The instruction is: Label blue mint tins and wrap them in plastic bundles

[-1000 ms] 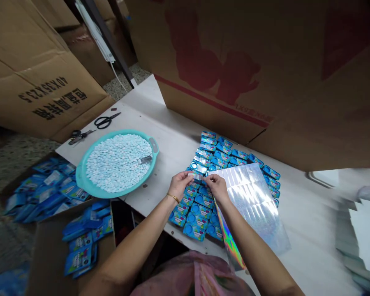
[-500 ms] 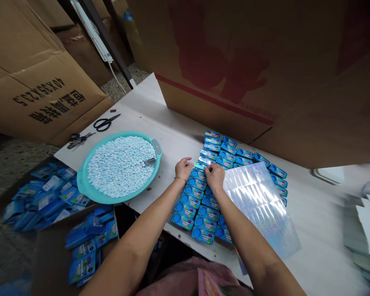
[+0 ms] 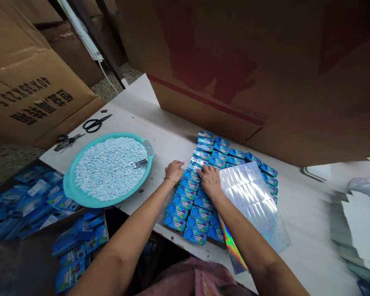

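Note:
Small blue candy packs (image 3: 199,212) with round bubbles and printed labels lie in rows on the table. My right hand (image 3: 211,181) rests on the middle of the left rows, its fingers spread and pressing on a pack. Just left of the same row, my left hand (image 3: 174,171) is apart from the packs, index finger stretched toward them; I see nothing in it. A shiny clear sheet of holographic stickers (image 3: 249,197) covers part of the right rows, beside my right wrist. Another rainbow-shiny sheet (image 3: 232,248) shows under my right forearm.
A turquoise basin (image 3: 68,181) of pale blue candies holds a small metal scoop (image 3: 141,163). Black scissors (image 3: 94,124) and snips (image 3: 67,142) lie behind it. Cartons of blue packets (image 3: 33,197) stand at lower left. A big cardboard box (image 3: 203,98) walls the back.
My left hand has drawn slightly away from the row. My right hand's fingers have flattened onto the pack where both hands met before. The view has shifted slightly right.

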`<state>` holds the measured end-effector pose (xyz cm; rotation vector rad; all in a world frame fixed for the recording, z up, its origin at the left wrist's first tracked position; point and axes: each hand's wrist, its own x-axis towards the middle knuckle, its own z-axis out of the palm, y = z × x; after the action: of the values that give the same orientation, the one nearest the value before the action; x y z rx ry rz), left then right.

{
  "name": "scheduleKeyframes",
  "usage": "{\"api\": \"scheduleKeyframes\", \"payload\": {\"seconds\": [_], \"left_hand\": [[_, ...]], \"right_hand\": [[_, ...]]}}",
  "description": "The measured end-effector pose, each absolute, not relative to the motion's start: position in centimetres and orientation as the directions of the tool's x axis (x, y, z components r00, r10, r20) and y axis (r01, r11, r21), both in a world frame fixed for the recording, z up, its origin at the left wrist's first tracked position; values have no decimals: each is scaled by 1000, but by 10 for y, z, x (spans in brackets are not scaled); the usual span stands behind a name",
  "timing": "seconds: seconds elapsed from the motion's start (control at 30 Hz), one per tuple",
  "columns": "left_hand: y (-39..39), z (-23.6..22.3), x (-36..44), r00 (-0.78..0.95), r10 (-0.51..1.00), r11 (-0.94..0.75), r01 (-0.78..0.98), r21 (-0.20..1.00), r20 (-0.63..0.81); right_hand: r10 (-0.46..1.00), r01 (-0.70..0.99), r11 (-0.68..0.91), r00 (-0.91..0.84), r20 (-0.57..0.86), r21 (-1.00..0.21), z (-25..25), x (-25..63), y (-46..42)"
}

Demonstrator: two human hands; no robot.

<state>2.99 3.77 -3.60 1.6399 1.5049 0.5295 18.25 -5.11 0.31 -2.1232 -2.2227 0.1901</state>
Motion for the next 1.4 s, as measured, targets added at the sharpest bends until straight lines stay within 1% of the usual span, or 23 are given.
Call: {"api": "scheduleKeyframes", "payload": {"seconds": [0.07,0.13,0.17,0.23,0.3,0.4,0.47,0.53,0.6,0.7,0.77,0.9,0.97,1.1,1.2,1.3,1.4], "left_hand": [[31,-19,42,261,961,-111,671,733,-93],[17,-5,68,433,901,-336,658,674,27],[9,0,84,516,855,-421,626,656,57],[-7,5,120,604,794,-508,603,615,64],[-18,3,154,592,805,-496,649,577,26],[-25,-5,185,498,867,-403,734,546,-29],[-25,-11,192,453,891,-367,751,548,-24],[-25,-15,193,431,902,-360,750,556,3],[-25,-17,191,415,909,-357,749,558,24],[-26,-17,191,399,916,-347,751,562,32],[-26,-16,191,398,917,-343,748,569,29],[-27,-15,194,398,916,-354,740,572,52],[-28,-15,196,416,907,-372,727,577,61],[-29,-17,199,445,895,-364,714,599,13],[-30,-19,202,488,873,-400,702,589,11],[-30,-18,205,558,830,-463,696,548,-7],[-30,-16,208,536,843,-427,715,554,-44]], "right_hand": [[998,979,-29,40,49,-203,0,206,-59],[970,954,-123,174,172,-271,-2,239,-69],[948,944,-149,221,229,-294,-3,258,-74],[922,941,-158,249,298,-300,-4,291,-78],[938,959,-127,199,282,-254,-6,316,-78],[982,991,-37,61,180,-132,-11,333,-72],[990,996,53,-43,134,-69,-16,338,-71],[981,988,145,-137,136,-51,-21,341,-73],[966,976,209,-196,168,-61,-25,345,-78],[953,963,252,-230,195,-97,-24,348,-84],[959,961,235,-206,196,-143,-20,348,-87],[972,957,124,-64,227,-262,-6,346,-86],[974,949,129,-66,217,-287,-1,346,-81],[976,937,162,-106,191,-308,-3,351,-73],[970,939,189,-132,205,-288,-14,355,-74],[957,942,217,-155,244,-255,-25,355,-80],[940,935,237,-154,303,-262,-31,354,-87]]}}
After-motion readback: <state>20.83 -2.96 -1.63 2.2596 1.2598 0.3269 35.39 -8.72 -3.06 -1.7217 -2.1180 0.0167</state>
